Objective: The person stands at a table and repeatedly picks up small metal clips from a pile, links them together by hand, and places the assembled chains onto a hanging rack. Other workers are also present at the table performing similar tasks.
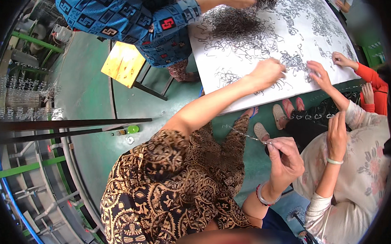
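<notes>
My left hand (269, 73) reaches over the white tabletop (245, 58). Its fingers are curled together and slightly blurred, just by scattered small dark wire hooks (294, 61). Whatever sits between the fingertips is too small to make out. Lower down, off the table's edge, my right hand (286, 159) is closed in a pinch on one end of a thin metal rod (250, 136). The rod slants up and left over my lap, with small shiny pieces along it. A bracelet (264, 196) circles my right wrist.
A denser pile of hooks (237, 23) lies farther back. A co-worker in blue (125, 16) stands at far left; another in a floral top (358, 158) sits at right, holding a similar strung rod (311, 116). A wooden stool (122, 64) and dark metal bars (69, 124) stand left.
</notes>
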Demonstrator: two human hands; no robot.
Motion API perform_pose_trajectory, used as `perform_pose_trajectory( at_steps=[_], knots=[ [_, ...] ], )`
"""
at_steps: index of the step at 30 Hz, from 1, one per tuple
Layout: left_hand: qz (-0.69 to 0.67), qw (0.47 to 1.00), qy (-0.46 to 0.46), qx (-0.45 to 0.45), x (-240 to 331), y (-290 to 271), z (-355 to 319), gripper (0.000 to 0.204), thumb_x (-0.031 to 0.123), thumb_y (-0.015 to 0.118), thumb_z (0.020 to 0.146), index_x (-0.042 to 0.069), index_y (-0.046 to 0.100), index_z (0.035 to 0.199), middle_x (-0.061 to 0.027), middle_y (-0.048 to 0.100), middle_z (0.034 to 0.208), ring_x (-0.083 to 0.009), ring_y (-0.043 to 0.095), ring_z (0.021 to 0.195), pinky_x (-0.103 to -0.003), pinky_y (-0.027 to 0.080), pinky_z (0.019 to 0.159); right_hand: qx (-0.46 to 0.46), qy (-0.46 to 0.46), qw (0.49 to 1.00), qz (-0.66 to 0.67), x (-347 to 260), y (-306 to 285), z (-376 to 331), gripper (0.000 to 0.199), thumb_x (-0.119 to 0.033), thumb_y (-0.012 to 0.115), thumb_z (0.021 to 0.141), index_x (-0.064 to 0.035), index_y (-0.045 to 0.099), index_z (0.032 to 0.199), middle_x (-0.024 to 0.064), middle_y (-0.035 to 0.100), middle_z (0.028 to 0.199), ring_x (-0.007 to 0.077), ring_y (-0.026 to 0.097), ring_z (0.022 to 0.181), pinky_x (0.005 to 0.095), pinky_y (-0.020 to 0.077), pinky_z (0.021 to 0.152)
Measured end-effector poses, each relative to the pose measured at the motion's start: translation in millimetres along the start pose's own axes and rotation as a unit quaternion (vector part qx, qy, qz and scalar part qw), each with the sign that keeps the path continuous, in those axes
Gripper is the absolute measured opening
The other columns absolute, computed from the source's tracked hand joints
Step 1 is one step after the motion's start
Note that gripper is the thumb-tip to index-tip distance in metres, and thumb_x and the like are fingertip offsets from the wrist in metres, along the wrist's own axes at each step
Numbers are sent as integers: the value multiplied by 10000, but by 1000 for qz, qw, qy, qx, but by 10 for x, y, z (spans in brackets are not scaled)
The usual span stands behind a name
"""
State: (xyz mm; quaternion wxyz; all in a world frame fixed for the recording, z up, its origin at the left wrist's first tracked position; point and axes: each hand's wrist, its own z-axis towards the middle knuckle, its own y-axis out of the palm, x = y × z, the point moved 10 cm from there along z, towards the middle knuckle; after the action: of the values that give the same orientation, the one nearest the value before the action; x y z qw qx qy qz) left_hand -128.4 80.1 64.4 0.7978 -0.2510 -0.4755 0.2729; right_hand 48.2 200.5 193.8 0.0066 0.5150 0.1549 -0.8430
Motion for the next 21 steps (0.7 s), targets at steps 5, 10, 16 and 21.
perform_pose_trajectory(
  at_steps=[5,10,16,21],
  knots=[
    [109,984,-117,74,-798,-1220,-836,123,114,651,804,29,690,883,-167,670,879,-303,647,868,-393,516,779,-1,-16,1000,5,29,-99,-27,177,130,715,672,46,648,813,125,655,751,214,615,693,287,465,636],
    [222,960,-167,-4,-1314,-1076,-1077,117,77,613,807,5,663,885,-176,629,894,-351,622,874,-421,505,777,8,-12,1000,-24,136,-163,52,175,149,683,700,53,656,844,117,652,772,173,594,677,258,471,624],
    [176,978,-91,68,-970,-957,-936,78,29,526,834,-21,546,891,-212,589,900,-390,579,889,-464,472,755,56,41,995,-77,538,-304,66,95,86,658,795,45,683,877,84,678,836,113,611,754,234,489,708],
    [-108,990,-73,61,-103,-621,-768,178,125,564,913,-20,631,990,-178,666,902,-313,649,832,-397,498,757,92,115,989,8,1022,-434,22,156,35,679,817,30,702,972,13,657,809,52,570,678,184,467,623]
  ],
)
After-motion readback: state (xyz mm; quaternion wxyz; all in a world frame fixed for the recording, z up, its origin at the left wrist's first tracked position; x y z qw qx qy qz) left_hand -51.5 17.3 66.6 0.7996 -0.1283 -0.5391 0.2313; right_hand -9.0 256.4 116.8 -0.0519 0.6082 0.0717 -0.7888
